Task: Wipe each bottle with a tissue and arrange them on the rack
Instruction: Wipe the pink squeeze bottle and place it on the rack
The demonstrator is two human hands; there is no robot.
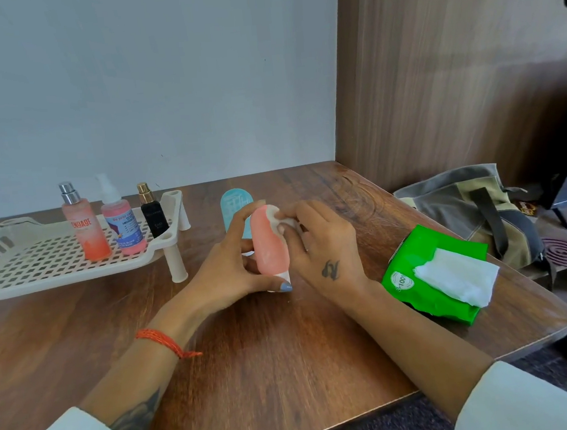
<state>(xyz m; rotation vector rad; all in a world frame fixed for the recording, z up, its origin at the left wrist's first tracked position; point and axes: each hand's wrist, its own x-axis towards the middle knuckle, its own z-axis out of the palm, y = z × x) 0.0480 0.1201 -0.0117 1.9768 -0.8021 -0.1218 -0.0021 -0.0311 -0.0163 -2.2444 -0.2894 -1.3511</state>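
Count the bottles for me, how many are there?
5. Three stand on the rack: orange spray bottle, pink spray bottle, black bottle. The left hand holds a pink bottle; a blue bottle stands behind it, partly hidden.

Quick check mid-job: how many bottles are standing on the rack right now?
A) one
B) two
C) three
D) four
C: the rack holds three upright bottles, the orange spray bottle, the pink spray bottle and the black bottle.
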